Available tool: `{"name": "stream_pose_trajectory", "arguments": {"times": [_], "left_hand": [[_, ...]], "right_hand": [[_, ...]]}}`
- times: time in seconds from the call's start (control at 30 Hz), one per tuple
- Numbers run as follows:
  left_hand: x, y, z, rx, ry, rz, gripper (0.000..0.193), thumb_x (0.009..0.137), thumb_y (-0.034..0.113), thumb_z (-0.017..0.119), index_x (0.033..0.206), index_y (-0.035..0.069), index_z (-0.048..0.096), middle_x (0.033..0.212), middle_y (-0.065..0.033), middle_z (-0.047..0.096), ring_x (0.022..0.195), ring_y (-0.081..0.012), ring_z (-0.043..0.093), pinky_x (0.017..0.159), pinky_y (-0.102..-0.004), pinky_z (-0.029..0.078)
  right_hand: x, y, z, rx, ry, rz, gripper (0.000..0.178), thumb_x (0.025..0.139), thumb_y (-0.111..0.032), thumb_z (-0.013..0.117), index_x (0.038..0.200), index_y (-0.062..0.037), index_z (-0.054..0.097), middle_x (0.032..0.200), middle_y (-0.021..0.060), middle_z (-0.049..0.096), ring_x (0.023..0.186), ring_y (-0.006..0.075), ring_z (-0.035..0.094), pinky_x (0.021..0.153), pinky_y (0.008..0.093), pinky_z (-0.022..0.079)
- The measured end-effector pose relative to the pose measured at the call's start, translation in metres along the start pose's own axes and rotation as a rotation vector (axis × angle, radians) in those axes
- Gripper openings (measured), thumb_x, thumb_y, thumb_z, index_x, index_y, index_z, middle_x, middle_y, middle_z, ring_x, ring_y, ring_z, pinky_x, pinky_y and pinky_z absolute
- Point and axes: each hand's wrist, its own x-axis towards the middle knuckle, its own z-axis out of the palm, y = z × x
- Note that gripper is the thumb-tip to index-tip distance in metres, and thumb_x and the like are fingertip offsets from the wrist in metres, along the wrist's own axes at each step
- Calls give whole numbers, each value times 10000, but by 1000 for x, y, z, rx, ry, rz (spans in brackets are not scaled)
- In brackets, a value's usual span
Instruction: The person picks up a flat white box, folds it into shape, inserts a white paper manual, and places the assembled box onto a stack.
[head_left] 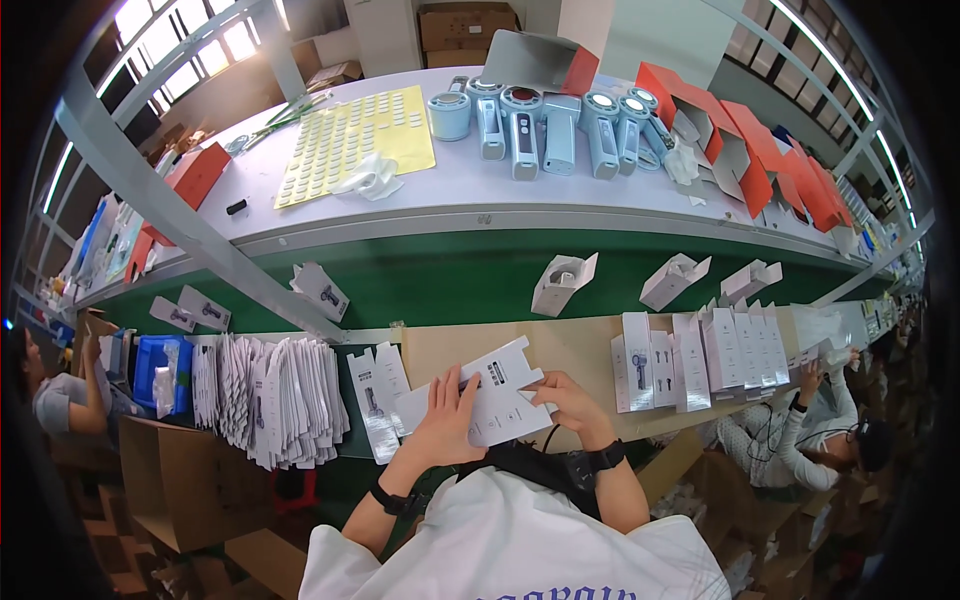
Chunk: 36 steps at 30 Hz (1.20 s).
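Note:
A flattened white carton with a tabbed upper edge lies tilted in front of me, over the edge of the brown work surface. My left hand rests on its left part, fingers stretched out over the printed panel. At the carton's right edge, my right hand is closed, its thumb and fingers pinching the cardboard. Close by on the left, another flat white carton with a picture of a device partly overlaps a similar one.
A dense row of flat cartons stands at the left, beside a blue bin. Formed white boxes line up on the right, near a co-worker. The raised shelf holds light-blue devices and a yellow sticker sheet.

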Motion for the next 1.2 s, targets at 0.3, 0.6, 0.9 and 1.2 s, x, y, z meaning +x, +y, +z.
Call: {"name": "stream_pose_trajectory", "arguments": {"times": [0.3,0.6,0.9,1.2], "left_hand": [[-1,9,-28,-206,10,90,1215,495,375,847,1420,-13,161,1394,-321,216,1337,-473,183,1127,-553,109],[2,-10,2,-437,321,-160,1018,514,199,854,1342,-52,319,1343,-293,295,1252,-454,309,1049,-533,261],[26,60,3,-374,567,79,754,713,38,685,1306,-72,231,1291,-239,339,1186,-327,399,1016,-382,327],[38,63,-21,-985,451,152,531,846,116,538,1254,-4,220,1312,-219,350,1177,-262,392,1034,-418,296]], "right_hand": [[-17,-20,30,-191,-109,-58,396,729,-15,574,1122,33,592,1007,92,651,887,163,624,767,272,513],[-23,-38,35,182,-116,-21,535,845,-113,604,1325,-2,395,1168,145,577,1020,190,593,835,336,508],[-15,2,81,95,89,-531,692,877,-221,644,1420,-47,254,1331,111,415,1242,227,419,1017,392,358],[-25,2,91,211,13,-802,569,923,-207,556,1403,-30,310,1274,73,461,1185,178,445,977,317,381]]}}
